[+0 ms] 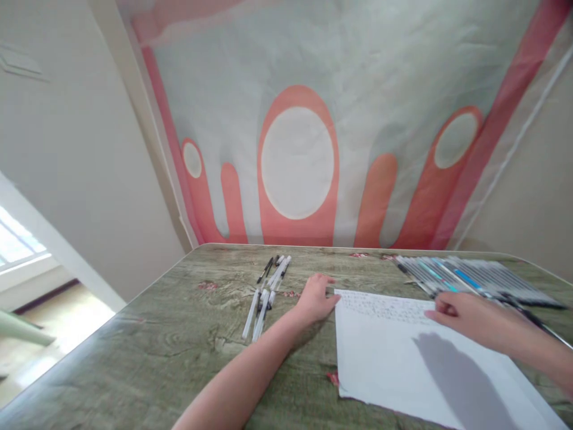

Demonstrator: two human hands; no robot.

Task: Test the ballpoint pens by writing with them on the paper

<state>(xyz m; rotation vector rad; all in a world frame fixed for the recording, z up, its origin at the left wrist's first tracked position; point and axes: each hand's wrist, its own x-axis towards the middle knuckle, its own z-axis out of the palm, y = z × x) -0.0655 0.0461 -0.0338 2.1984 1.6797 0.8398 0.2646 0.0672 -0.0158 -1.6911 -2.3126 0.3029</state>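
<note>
A white sheet of paper [385, 358] with rows of handwriting along its top lies on the wood-patterned table. My left hand [317, 298] rests at the sheet's top left corner, with fingers stretched out and apart and the thumb by the corner. Over the right end of the written lines is my right hand [456, 310]. Its fingers are curled in and the thumb points left; whatever it may hold is hidden. A shadow of that arm falls across the blank lower part of the sheet.
Left of my left hand lies a loose group of white and black pens [264, 304]. Behind my right hand, many slim pens [483, 278] lie side by side, a few of them blue. The table [147, 364] meets a wall covering [295, 230] with pink shapes.
</note>
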